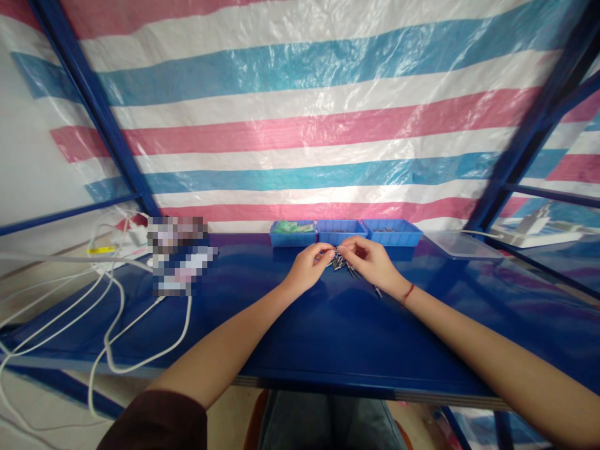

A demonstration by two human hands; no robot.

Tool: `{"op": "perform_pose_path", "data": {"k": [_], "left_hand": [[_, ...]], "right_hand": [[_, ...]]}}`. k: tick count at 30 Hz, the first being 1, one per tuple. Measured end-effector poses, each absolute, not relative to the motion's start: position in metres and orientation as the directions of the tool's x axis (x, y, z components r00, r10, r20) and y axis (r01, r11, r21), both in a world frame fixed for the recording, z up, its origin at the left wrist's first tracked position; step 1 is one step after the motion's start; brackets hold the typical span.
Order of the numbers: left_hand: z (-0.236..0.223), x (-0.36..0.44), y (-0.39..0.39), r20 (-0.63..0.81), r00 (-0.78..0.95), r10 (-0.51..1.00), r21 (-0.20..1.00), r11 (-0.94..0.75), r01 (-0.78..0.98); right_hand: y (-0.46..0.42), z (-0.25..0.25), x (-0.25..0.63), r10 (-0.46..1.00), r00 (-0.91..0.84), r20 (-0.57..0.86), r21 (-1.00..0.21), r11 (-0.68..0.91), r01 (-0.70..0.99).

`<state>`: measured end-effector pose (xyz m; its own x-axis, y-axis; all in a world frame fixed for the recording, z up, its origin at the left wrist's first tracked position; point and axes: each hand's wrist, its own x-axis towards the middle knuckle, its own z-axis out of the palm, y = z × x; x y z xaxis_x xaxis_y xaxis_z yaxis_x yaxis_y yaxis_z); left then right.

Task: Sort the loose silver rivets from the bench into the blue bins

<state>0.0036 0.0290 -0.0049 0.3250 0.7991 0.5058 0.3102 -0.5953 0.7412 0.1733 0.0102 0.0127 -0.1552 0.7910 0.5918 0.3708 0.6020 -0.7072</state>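
A small pile of thin, dark metal pieces (344, 261), like screws or rivets, lies on the blue table. Over its left side, my left hand (309, 265) is closed in a pinch of thumb and forefinger. Facing it from the right, my right hand (372, 262) also pinches, its fingertips almost touching those of the left. What sits between the fingertips is too small to make out. One loose metal piece (377, 291) lies apart, just below my right wrist.
Behind the pile stand three blue bins: one with green packets (293, 237), a middle bin (342, 237), and a right bin (392, 239) holding small metal pieces. A clear plastic lid (462, 245) lies at right. White cables (122, 306) tangle at left beside blurred items (180, 256).
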Motion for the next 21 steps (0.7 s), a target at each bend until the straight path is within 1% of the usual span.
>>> {"op": "perform_pose_path", "data": {"k": [2, 4, 5, 7, 8, 9, 10, 12, 14, 17, 19, 21], "left_hand": [[-0.007, 0.003, 0.030, 0.520, 0.343, 0.782, 0.677, -0.622, 0.393], [-0.007, 0.003, 0.028, 0.562, 0.416, 0.715, 0.543, -0.698, 0.467], [-0.006, 0.003, 0.025, 0.579, 0.480, 0.659, 0.457, -0.750, 0.479], [-0.002, 0.006, 0.018, 0.575, 0.624, 0.530, 0.302, -0.846, 0.440], [-0.001, 0.009, 0.014, 0.563, 0.679, 0.471, 0.255, -0.881, 0.400], [0.000, 0.012, 0.010, 0.550, 0.725, 0.414, 0.223, -0.910, 0.351], [0.001, 0.015, 0.006, 0.527, 0.771, 0.357, 0.197, -0.934, 0.297], [0.000, 0.021, -0.001, 0.479, 0.830, 0.286, 0.195, -0.957, 0.216], [-0.002, 0.026, -0.004, 0.432, 0.865, 0.254, 0.227, -0.959, 0.168], [-0.005, 0.030, -0.003, 0.418, 0.865, 0.277, 0.325, -0.935, 0.143], [-0.006, 0.030, 0.000, 0.431, 0.846, 0.314, 0.392, -0.910, 0.138], [-0.006, 0.029, 0.003, 0.438, 0.824, 0.359, 0.434, -0.887, 0.156]], "right_hand": [[0.024, 0.010, 0.184, 0.819, -0.081, 0.568, -0.745, 0.554, 0.372], [0.043, 0.007, 0.202, 0.809, 0.077, 0.583, -0.748, 0.498, 0.438], [0.053, 0.005, 0.213, 0.769, 0.165, 0.618, -0.720, 0.468, 0.513], [0.070, 0.000, 0.237, 0.688, 0.300, 0.660, -0.665, 0.350, 0.660], [0.077, -0.002, 0.248, 0.659, 0.348, 0.667, -0.647, 0.280, 0.710], [0.082, -0.004, 0.258, 0.660, 0.346, 0.667, -0.612, 0.220, 0.759], [0.085, -0.006, 0.266, 0.670, 0.332, 0.664, -0.593, 0.202, 0.779], [0.088, -0.009, 0.276, 0.702, 0.263, 0.662, -0.535, 0.196, 0.822], [0.087, -0.010, 0.279, 0.714, 0.203, 0.670, -0.475, 0.203, 0.856], [0.084, -0.009, 0.275, 0.688, 0.155, 0.709, -0.390, 0.199, 0.899], [0.083, -0.008, 0.271, 0.672, 0.125, 0.730, -0.346, 0.206, 0.915], [0.081, -0.007, 0.267, 0.669, 0.093, 0.738, -0.313, 0.217, 0.925]]}}
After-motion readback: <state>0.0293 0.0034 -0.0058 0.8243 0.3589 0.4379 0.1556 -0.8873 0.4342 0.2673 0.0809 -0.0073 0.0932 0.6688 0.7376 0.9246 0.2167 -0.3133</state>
